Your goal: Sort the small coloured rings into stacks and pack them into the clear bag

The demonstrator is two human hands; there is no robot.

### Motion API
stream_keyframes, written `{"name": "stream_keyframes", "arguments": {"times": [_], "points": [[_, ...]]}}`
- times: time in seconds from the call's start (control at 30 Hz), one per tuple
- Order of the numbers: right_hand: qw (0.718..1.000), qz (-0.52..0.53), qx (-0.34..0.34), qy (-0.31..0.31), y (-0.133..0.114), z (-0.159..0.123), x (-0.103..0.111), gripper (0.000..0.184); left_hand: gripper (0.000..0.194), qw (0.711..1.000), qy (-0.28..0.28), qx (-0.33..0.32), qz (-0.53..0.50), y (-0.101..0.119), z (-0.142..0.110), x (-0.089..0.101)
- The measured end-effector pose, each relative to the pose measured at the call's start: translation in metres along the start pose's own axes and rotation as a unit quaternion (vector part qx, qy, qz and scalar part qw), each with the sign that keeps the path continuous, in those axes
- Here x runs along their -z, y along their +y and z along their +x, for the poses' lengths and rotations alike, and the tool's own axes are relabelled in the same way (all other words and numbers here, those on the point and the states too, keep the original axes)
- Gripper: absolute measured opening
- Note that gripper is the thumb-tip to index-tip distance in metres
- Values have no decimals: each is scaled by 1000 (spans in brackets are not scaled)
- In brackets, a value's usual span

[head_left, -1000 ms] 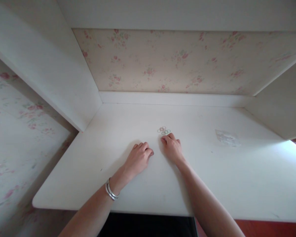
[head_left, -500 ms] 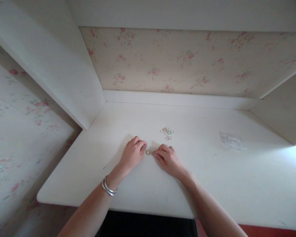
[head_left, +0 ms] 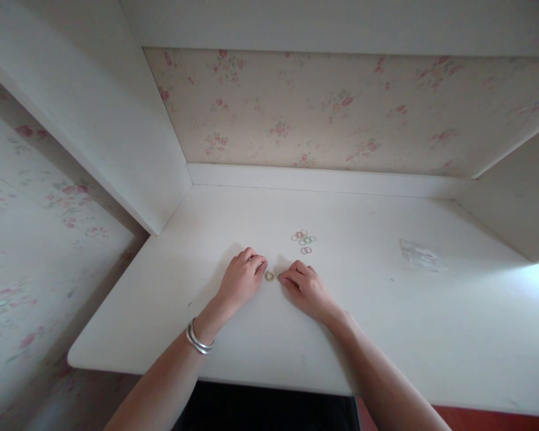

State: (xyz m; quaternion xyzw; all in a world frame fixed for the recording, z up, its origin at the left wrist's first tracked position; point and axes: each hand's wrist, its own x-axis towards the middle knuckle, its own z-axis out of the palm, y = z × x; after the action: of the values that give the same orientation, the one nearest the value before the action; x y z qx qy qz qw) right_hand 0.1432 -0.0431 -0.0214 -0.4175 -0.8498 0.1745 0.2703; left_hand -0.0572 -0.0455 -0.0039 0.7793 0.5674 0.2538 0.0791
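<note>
On the white desk, a small yellowish ring [head_left: 269,276], which looks like a rubber band or several stacked together, lies between my two hands. Just left of it, my left hand [head_left: 244,275] rests with its fingers curled and thumb pressed to them; anything in that pinch is hidden. My right hand [head_left: 306,288] lies on the other side, thumb and fingertips pinched together close to the ring. A tiny greyish spot shows at those fingertips, too small to name. Beyond my right hand is a loose cluster of thin coloured rings [head_left: 303,238], pinkish and green, with reddish overlapping rings [head_left: 306,251] nearer me.
A clear plastic bag [head_left: 421,256] lies on the right part of the desk [head_left: 139,329]. White side panels flank the desk, and a flowered wall [head_left: 314,114] with a low white ledge closes the back. Something black [head_left: 273,407] is below the front edge.
My right hand has drawn back from the ring cluster toward my left hand, uncovering the reddish rings. The yellowish ring now shows between my hands. Over the last half second both hands have barely moved.
</note>
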Motion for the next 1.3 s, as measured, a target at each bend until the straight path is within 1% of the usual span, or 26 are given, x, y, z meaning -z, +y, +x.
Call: {"name": "stream_keyframes", "arguments": {"times": [0.1,0.2,0.27,0.33,0.47,0.53,0.6,0.7,0.8,0.93,1.1,1.2,1.3], "points": [[997,33,-27,64,2,1,3,22,16,1000,-5,3,-23,1,2,-2],[980,69,-94,160,8,3,7,24,18,999,-19,-4,-42,7,7,-6],[961,88,-148,216,15,6,10,26,18,998,-33,-22,-48,13,14,-10],[939,109,-201,257,24,8,13,29,19,996,-53,-45,-50,19,24,-14],[885,184,-295,311,43,10,18,34,21,993,-82,-80,-35,28,53,-26],[861,220,-323,324,50,11,21,36,21,992,-85,-96,-20,30,68,-33],[848,241,-335,331,53,11,23,38,21,990,-82,-112,-6,32,81,-41],[844,254,-336,333,54,12,23,40,21,987,-88,-131,13,34,93,-50],[846,258,-333,326,54,13,23,41,19,985,-103,-138,26,36,99,-56],[847,263,-335,319,55,14,22,41,19,986,-112,-122,9,33,99,-58],[850,272,-326,312,57,14,20,39,17,984,-136,-112,-6,25,92,-55],[855,270,-318,307,57,14,18,41,18,983,-146,-114,-1,23,87,-51],[858,265,-317,306,58,13,17,41,17,985,-131,-111,-25,23,80,-42]]}}
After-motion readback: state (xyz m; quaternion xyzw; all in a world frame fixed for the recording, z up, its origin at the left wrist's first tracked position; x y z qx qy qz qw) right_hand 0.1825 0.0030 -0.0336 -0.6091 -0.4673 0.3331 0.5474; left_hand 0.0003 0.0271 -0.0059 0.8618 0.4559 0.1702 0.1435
